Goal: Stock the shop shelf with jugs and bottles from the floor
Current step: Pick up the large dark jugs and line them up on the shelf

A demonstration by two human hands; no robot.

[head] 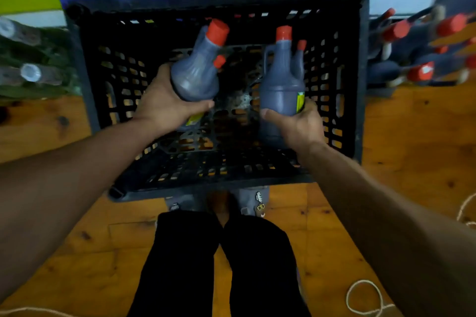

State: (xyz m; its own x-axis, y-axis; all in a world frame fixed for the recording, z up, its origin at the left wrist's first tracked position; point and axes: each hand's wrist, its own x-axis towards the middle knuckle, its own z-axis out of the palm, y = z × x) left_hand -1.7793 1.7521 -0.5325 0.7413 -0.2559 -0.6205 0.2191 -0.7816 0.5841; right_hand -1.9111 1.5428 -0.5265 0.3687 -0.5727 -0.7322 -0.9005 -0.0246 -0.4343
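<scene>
Wooden floor (412, 149) bearing a black crate (206, 5). Over its open interior the left hand (164, 103) grips one dark jug (195, 74) by the base (tilted, red cap leaning right). The right hand (300, 123) grips a second jug (280, 85), held upright. More red-capped bottles (422, 69) lie just right of the crate.

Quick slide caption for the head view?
Left hand grips the left jug, right hand the right jug, both red-capped, at a black crate.
</scene>
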